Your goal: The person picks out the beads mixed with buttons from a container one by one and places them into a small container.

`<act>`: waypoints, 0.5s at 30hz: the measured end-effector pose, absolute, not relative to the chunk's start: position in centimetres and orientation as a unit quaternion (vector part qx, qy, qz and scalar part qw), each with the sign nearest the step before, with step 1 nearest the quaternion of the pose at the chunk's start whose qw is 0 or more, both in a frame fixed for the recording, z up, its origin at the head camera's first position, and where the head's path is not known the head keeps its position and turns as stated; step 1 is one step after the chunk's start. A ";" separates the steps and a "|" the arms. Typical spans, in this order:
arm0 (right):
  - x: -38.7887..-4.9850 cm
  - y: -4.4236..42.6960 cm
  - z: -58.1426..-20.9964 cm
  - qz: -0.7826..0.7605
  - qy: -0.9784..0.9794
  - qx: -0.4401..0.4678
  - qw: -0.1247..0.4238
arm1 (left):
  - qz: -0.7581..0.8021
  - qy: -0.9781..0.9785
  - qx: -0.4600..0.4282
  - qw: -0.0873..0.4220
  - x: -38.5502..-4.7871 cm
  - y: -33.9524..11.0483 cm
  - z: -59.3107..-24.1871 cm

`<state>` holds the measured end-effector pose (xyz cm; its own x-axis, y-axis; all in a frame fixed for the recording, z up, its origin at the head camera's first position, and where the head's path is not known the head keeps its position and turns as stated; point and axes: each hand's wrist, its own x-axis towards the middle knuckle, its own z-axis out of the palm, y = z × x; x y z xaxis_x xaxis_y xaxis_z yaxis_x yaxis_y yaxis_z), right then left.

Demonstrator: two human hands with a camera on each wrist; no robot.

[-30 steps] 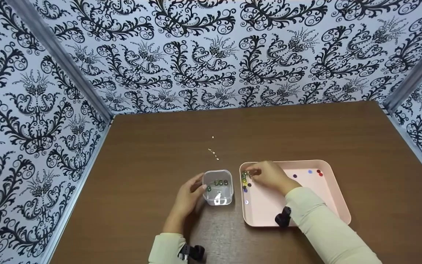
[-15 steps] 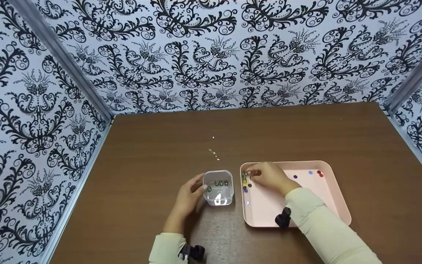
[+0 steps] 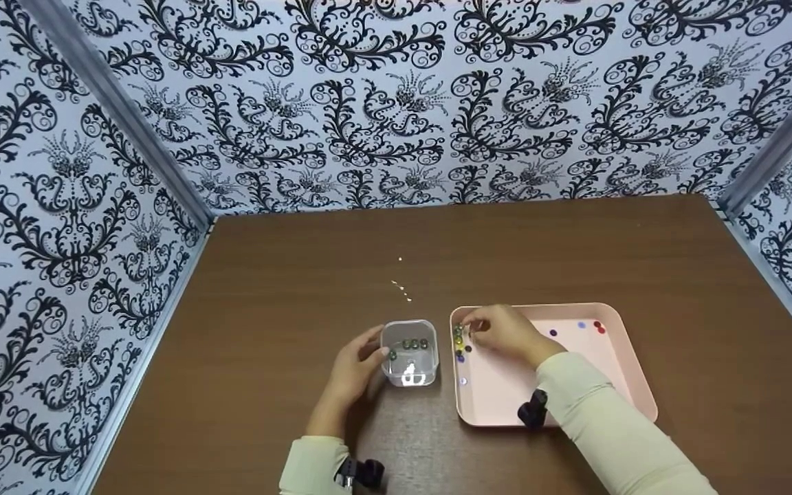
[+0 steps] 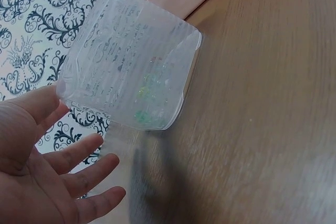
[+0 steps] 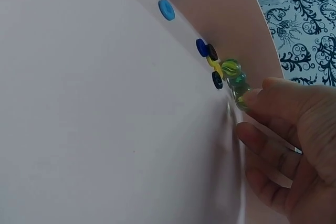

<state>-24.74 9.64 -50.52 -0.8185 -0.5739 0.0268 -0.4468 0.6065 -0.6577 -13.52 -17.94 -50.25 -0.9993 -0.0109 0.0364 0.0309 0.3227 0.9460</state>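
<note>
My left hand (image 3: 353,368) is at the left side of a clear square plastic container (image 3: 410,375). The thumb lies on its rim, and the other fingers (image 4: 84,182) are spread loosely in the left wrist view. Several green glass marbles (image 3: 414,343) lie inside the container. My right hand (image 3: 506,333) reaches into the pink tray (image 3: 506,405) at its far left corner. In the right wrist view, its fingertips pinch a yellow-green marble (image 5: 242,101), the last of a short row along the wall; a fingertip partly covers it.
Beside the marbles lie yellow, dark and blue buttons (image 5: 202,48); a light blue button (image 5: 166,9) sits apart. Red buttons (image 3: 599,327) are at the tray's far right. Small pale specks (image 3: 401,289) mark the brown table (image 3: 265,289). Patterned walls (image 3: 396,124) enclose it.
Both hands hold nearly the same places. The head view shifts very slightly; the container, tray and marbles look unmoved.
</note>
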 end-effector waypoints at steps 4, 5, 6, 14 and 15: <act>-24.8 9.7 -50.4 -0.358 0.883 -0.286 0.106 | -0.582 -0.813 -0.008 0.020 -13.5 -17.9 -50.2; -24.8 9.7 -50.4 -0.363 0.880 -0.287 0.108 | -0.583 -0.812 -0.010 0.022 -13.4 -17.9 -50.2; -24.8 9.7 -50.3 -0.368 0.877 -0.288 0.110 | -0.585 -0.811 -0.008 0.022 -13.4 -17.9 -50.1; -24.7 10.1 -49.7 -0.398 0.861 -0.303 0.094 | -0.588 -0.809 -0.005 0.020 -13.3 -17.9 -49.9; -24.6 10.1 -49.6 -0.400 0.860 -0.303 0.091 | -0.588 -0.809 -0.003 0.020 -13.4 -17.9 -50.0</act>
